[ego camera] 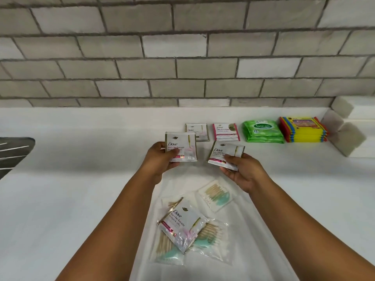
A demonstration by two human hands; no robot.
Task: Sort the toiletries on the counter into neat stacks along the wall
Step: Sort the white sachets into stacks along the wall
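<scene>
My left hand (160,157) pinches a white Dove sachet (181,146) above the white counter (81,199). My right hand (241,171) pinches a second white Dove sachet (226,153), tilted. Behind them along the wall lie a white sachet stack (199,129), a pink Dove sachet stack (225,131), a green Sanicare wipes stack (262,131) and a yellow packet stack (303,129). Near me another Dove sachet (181,222) lies on clear packets of cotton swabs (211,238), with one more swab packet (216,195) apart from them.
A grey tiled wall (182,57) runs behind the counter. A metal sink edge (14,153) shows at the left. Grey tile blocks (345,136) stand at the right end by the yellow packets.
</scene>
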